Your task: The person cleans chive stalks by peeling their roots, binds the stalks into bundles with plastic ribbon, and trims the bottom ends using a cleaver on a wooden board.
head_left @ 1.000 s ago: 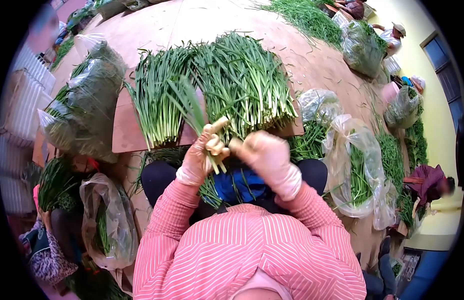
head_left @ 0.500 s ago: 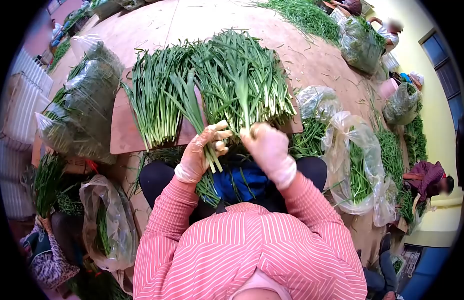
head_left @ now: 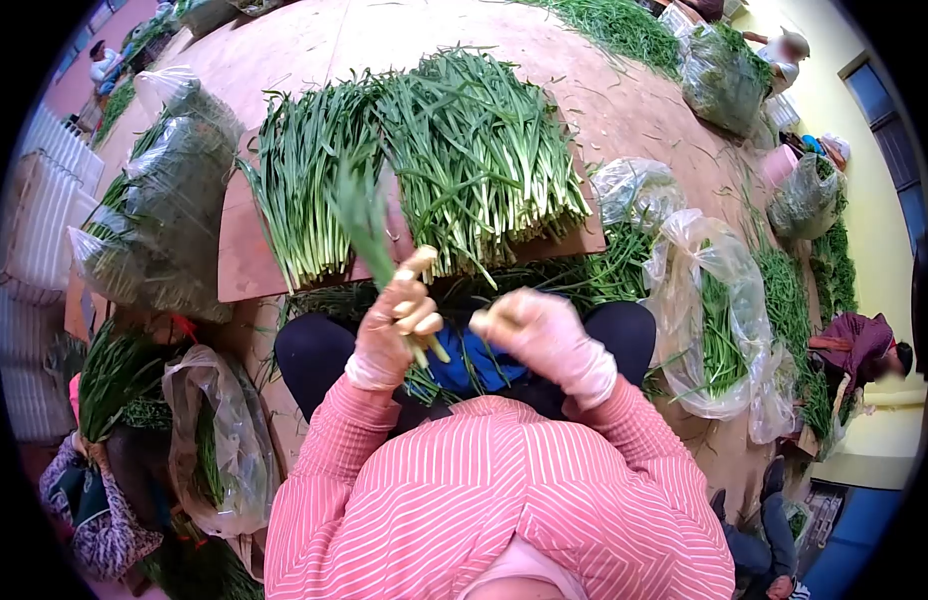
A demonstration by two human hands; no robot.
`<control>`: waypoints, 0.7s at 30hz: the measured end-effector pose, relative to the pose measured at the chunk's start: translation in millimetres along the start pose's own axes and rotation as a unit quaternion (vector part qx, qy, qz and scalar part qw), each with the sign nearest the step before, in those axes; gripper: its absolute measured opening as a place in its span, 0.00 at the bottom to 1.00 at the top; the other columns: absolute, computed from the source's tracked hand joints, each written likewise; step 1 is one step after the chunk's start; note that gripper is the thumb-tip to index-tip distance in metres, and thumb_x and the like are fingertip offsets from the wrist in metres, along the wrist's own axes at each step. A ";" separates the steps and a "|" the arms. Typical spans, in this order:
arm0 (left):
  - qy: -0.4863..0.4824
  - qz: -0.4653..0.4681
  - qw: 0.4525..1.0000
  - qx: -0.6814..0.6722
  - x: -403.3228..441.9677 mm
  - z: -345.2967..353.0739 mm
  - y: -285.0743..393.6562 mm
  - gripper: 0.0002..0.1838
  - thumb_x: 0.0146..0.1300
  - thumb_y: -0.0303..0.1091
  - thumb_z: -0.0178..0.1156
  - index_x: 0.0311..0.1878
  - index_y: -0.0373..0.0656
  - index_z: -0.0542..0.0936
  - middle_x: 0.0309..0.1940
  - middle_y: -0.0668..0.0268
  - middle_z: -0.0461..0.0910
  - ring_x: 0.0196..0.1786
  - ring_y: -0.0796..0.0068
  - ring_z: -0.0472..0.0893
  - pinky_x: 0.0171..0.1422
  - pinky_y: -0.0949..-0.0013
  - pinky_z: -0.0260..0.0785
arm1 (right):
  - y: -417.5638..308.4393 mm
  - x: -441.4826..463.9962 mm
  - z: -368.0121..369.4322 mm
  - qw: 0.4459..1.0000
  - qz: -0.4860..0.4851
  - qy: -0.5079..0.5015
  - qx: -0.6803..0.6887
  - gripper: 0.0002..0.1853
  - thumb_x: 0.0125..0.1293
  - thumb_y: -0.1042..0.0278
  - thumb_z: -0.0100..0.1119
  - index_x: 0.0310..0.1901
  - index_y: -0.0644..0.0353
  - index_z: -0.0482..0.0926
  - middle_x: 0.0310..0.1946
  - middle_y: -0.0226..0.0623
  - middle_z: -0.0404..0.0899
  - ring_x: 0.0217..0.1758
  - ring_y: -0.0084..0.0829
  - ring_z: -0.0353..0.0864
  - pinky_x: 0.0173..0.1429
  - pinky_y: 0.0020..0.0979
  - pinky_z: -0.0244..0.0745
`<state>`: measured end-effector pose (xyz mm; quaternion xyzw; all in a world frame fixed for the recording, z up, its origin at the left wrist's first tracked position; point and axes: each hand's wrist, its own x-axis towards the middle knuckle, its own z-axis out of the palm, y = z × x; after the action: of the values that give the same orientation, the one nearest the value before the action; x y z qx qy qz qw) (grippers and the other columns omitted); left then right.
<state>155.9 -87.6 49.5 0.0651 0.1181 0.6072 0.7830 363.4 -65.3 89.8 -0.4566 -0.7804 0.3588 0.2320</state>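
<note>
My left hand [head_left: 396, 325], in a thin pale glove, is wrapped round a small bunch of green garlic stalks [head_left: 362, 225]. Their leaves point up and away, blurred, and the pale ends stick out below the fingers. My right hand [head_left: 529, 325], gloved too, is curled with fingers pressed together above my lap; what it holds, if anything, cannot be made out. Beyond both hands a reddish board [head_left: 249, 265] bears two heaps of such stalks, a left heap [head_left: 319, 190] and a larger right heap [head_left: 484, 160], pale ends towards me.
Stuffed clear bags stand at left [head_left: 174, 200] and at right [head_left: 709, 330]. An open plastic bag [head_left: 219, 440] lies lower left. Loose greens [head_left: 619, 265] spread under the board's right edge. A co-worker [head_left: 94, 500] at lower left holds a bunch; other people sit along the right.
My right hand has come off the right heap, back and slightly right towards my lap. My left hand has drawn slightly back with its bunch, whose leaves have swung.
</note>
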 end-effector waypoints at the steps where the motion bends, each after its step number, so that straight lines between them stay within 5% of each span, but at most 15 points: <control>1: -0.047 0.020 0.997 -0.056 -0.9 -3.8 6.2 0.23 0.70 0.34 0.52 0.64 0.36 0.65 0.15 0.79 0.57 0.16 0.88 0.58 0.24 0.79 0.54 | -1.0 12.3 -10.8 0.996 -0.009 0.072 -0.047 0.16 0.61 0.52 0.61 0.28 0.58 0.80 0.25 0.40 0.77 0.29 0.40 0.80 0.35 0.34 0.74; 4: -0.213 0.029 0.970 -0.114 5.5 3.8 23.7 0.18 0.72 0.31 0.44 0.62 0.35 0.68 0.13 0.78 0.63 0.14 0.85 0.60 0.21 0.77 0.54 | 12.2 53.7 -32.8 0.952 -0.008 0.189 -0.240 0.18 0.63 0.50 0.57 0.26 0.57 0.79 0.25 0.41 0.79 0.28 0.41 0.81 0.33 0.39 0.74; 7: -0.144 0.011 0.987 -0.076 15.6 1.8 26.1 0.19 0.73 0.31 0.44 0.63 0.34 0.67 0.13 0.79 0.59 0.15 0.86 0.57 0.22 0.77 0.53 | 22.7 92.3 -35.3 0.920 -0.009 0.206 -0.334 0.19 0.62 0.49 0.58 0.26 0.57 0.80 0.24 0.41 0.80 0.28 0.41 0.81 0.32 0.39 0.74; 9: -0.124 -0.012 0.991 -0.050 22.4 -7.3 24.9 0.19 0.73 0.31 0.45 0.64 0.34 0.66 0.14 0.80 0.55 0.16 0.87 0.57 0.24 0.77 0.51 | 27.6 110.8 -32.6 0.905 0.089 0.134 -0.393 0.19 0.60 0.49 0.59 0.28 0.58 0.82 0.24 0.42 0.80 0.28 0.41 0.82 0.30 0.39 0.74; 13: -0.118 -0.028 0.992 -0.013 25.5 -5.8 19.6 0.20 0.73 0.32 0.46 0.64 0.33 0.65 0.17 0.79 0.56 0.17 0.87 0.57 0.25 0.77 0.52 | 48.6 120.5 -23.1 0.907 0.077 0.154 -0.385 0.17 0.60 0.51 0.59 0.29 0.59 0.82 0.22 0.42 0.81 0.26 0.42 0.83 0.30 0.41 0.75; 15: -0.009 -0.020 0.996 0.081 22.2 1.3 17.0 0.21 0.71 0.33 0.48 0.64 0.34 0.65 0.21 0.79 0.57 0.19 0.88 0.56 0.27 0.78 0.52 | 32.0 102.9 -22.3 0.926 0.074 0.164 -0.332 0.16 0.60 0.52 0.59 0.29 0.58 0.81 0.22 0.42 0.81 0.26 0.43 0.82 0.31 0.42 0.75; 18: -0.048 -0.048 0.990 0.124 27.1 -3.6 9.2 0.27 0.69 0.39 0.52 0.65 0.32 0.63 0.43 0.64 0.76 0.33 0.79 0.72 0.43 0.72 0.68 | 4.3 60.6 -6.1 0.942 0.000 0.194 -0.273 0.15 0.61 0.53 0.59 0.25 0.56 0.77 0.22 0.42 0.78 0.24 0.43 0.80 0.29 0.41 0.74; 19: 0.007 -0.046 0.982 0.184 22.8 3.4 7.3 0.30 0.67 0.39 0.53 0.67 0.31 0.60 0.58 0.53 0.72 0.49 0.65 0.78 0.57 0.64 0.71 | -1.2 46.9 3.0 0.940 -0.033 0.205 -0.271 0.16 0.60 0.53 0.60 0.23 0.55 0.76 0.20 0.40 0.76 0.23 0.42 0.79 0.27 0.39 0.73; 20: -0.030 -0.055 0.983 0.170 23.7 0.3 4.3 0.32 0.67 0.40 0.53 0.68 0.31 0.58 0.63 0.50 0.68 0.61 0.58 0.73 0.67 0.57 0.65 | -1.8 32.4 11.2 0.941 -0.085 0.207 -0.252 0.15 0.60 0.54 0.60 0.22 0.54 0.75 0.19 0.38 0.74 0.21 0.40 0.77 0.25 0.38 0.71; 21: -0.047 -0.050 0.985 0.159 23.5 -2.7 1.0 0.33 0.67 0.41 0.54 0.69 0.32 0.57 0.63 0.50 0.67 0.61 0.57 0.73 0.67 0.57 0.65 | -3.9 19.1 18.6 0.947 -0.101 0.190 -0.240 0.14 0.58 0.56 0.63 0.22 0.54 0.76 0.19 0.38 0.74 0.21 0.39 0.76 0.25 0.37 0.71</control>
<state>159.7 -64.8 44.6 0.2117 0.1795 0.5365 0.7969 339.3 -56.3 81.7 -0.4774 -0.8268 0.0425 0.2944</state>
